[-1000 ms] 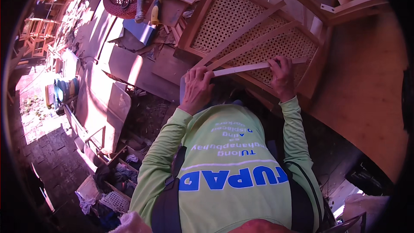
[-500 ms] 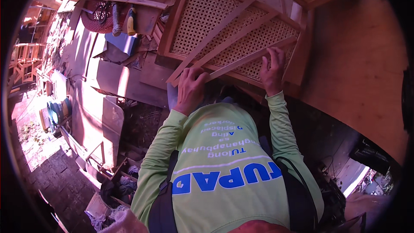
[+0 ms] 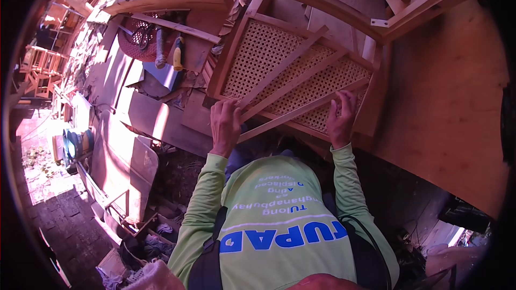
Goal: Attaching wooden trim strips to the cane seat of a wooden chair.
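Now the left hand (image 3: 224, 123), fingers bent, sits at the cane panel's (image 3: 247, 64) near-left corner by the lower ends of the left slat (image 3: 285, 66) and middle slat (image 3: 293, 86); whether it pinches either cannot be told. Rightward, the right slat (image 3: 301, 111), held between both hands a second ago, lies across the panel, lower end past the near edge outside the left fingers, leaving all three fanned out. Right hand (image 3: 341, 121) half-curled, thumb and fingers apart, beside that slat's upper end near the right edge.

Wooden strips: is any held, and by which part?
A hold can't be told: left hand at the near end of the leftmost strip, right hand by the far end of the rightmost strip.
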{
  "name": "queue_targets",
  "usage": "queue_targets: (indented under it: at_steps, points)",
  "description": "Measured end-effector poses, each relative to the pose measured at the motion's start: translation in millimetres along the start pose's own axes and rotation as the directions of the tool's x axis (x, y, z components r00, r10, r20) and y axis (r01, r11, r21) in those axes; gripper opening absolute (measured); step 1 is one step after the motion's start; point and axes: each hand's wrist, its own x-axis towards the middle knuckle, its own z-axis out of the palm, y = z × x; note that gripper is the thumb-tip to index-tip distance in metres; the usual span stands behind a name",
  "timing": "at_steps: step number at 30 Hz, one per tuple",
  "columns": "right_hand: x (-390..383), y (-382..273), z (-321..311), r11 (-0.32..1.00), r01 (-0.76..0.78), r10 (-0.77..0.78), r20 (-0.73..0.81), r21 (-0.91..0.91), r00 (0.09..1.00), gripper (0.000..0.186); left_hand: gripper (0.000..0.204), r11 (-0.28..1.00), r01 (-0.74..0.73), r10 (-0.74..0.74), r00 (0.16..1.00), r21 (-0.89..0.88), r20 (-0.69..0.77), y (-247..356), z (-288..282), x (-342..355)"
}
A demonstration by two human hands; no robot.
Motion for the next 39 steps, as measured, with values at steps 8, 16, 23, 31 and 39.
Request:
queue_targets:
  at_steps: [8, 16, 23, 31, 39]
  points:
    - [32.7, 11.3, -7.8, 0.994, 0.11, -0.109, 0.021, -0.019, 0.994, 0.021, 0.028, 0.884, 0.398, -0.404, 0.914, -0.245, 0.026, -70.0, -43.7, 13.5]
    - [63.2, -28.6, 30.3, 0.957, 0.282, -0.289, 0.111, 0.07, 0.951, 0.015, 0.032, 0.897, 0.428, -0.32, 0.803, -0.113, 0.503, -62.9, -46.9, -8.2]
    - [49.1, -30.7, 40.3, 0.952, 0.289, -0.301, 0.142, 0.097, 0.943, 0.016, 0.025, 0.834, 0.437, -0.355, 0.892, -0.337, 0.28, -72.9, -33.1, -19.3]
    - [35.7, -24.9, 36.7, 0.975, 0.192, -0.207, 0.151, 0.109, 0.967, 0.014, 0.027, 0.766, 0.448, -0.319, 0.888, -0.461, 0.332, -79.8, -30.3, -20.8]
    - [31.1, -15.4, 34.5, 0.976, 0.186, -0.203, 0.171, 0.113, 0.964, 0.015, 0.046, 0.804, 0.428, -0.369, 0.904, -0.412, 0.218, -75.3, -29.0, -25.9]
